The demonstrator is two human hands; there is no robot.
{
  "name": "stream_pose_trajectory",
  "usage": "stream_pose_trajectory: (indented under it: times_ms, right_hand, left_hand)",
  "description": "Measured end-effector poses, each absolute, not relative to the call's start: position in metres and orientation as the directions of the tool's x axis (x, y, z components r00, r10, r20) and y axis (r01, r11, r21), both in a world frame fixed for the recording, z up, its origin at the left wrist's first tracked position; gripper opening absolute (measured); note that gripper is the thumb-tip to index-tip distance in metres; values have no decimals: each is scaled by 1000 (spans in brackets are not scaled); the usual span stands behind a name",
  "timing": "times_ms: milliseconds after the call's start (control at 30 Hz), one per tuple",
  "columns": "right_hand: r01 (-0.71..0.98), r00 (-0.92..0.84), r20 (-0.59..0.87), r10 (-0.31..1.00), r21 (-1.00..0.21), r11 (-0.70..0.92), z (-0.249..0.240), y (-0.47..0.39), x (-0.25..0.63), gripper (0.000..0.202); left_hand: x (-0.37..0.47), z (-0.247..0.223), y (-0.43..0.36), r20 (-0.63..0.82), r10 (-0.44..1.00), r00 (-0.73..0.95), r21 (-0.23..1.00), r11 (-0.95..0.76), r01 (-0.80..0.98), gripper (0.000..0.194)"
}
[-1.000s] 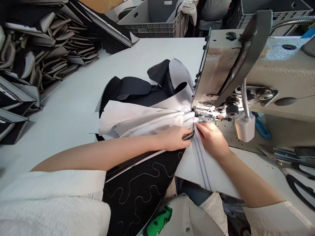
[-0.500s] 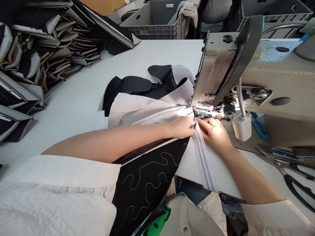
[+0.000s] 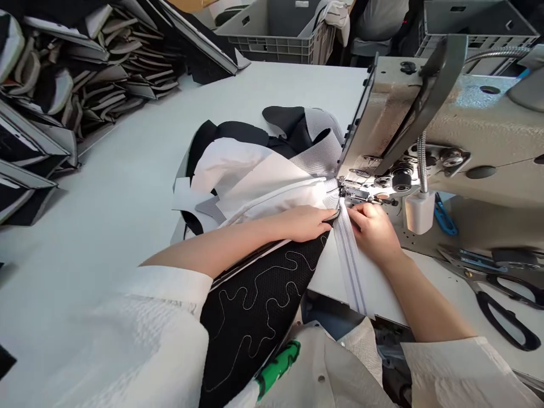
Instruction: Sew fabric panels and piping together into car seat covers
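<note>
My left hand (image 3: 310,222) is closed on the edge of the black quilted fabric (image 3: 259,306), just left of the sewing machine's needle area (image 3: 351,192). White fabric (image 3: 259,181) bunches beyond my left forearm, with black and grey pieces (image 3: 289,124) behind it. My right hand (image 3: 374,229) has its fingers bent together beside the striped white tape (image 3: 351,266), at the tape's right edge near the presser foot. The fingertips are partly hidden, so a grip on the tape cannot be made out. The tape runs down over the table's front edge.
Stacked black and grey padded pieces (image 3: 114,73) fill the back left. Grey crates (image 3: 276,45) stand behind the table (image 3: 127,170). Black-handled scissors (image 3: 501,311) and a blue tool (image 3: 445,215) lie at the right. The machine's lamp (image 3: 420,212) hangs above my right hand. Part of a person shows behind.
The view has shifted slightly. The white fabric has risen and folded higher behind my left forearm. My left forearm and sleeve have moved right, and my left fingers lie flatter at the seam.
</note>
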State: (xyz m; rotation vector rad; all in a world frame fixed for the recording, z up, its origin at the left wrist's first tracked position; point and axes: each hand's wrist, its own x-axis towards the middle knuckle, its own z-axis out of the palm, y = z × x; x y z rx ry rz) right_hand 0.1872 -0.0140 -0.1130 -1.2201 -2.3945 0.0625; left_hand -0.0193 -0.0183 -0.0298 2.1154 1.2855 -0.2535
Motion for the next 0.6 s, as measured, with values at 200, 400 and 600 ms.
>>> stream_pose_trajectory:
  times_ms: [200,400,600]
  right_hand:
    - [736,-543,353,762,-237,634,-114,-15,182,35]
    - [715,-534,348,771,-300,631,-115,-15,175,42]
    - [757,-506,344,791,-262,599,-111,-6,176,37]
  left_hand:
    - [-28,-43,-15,-349,706,616,599,-337,726,40]
    - [-24,-45,-17,-309,734,605,609,-336,719,29]
    - [-14,-44,-7,-323,742,587,573,-341,746,22]
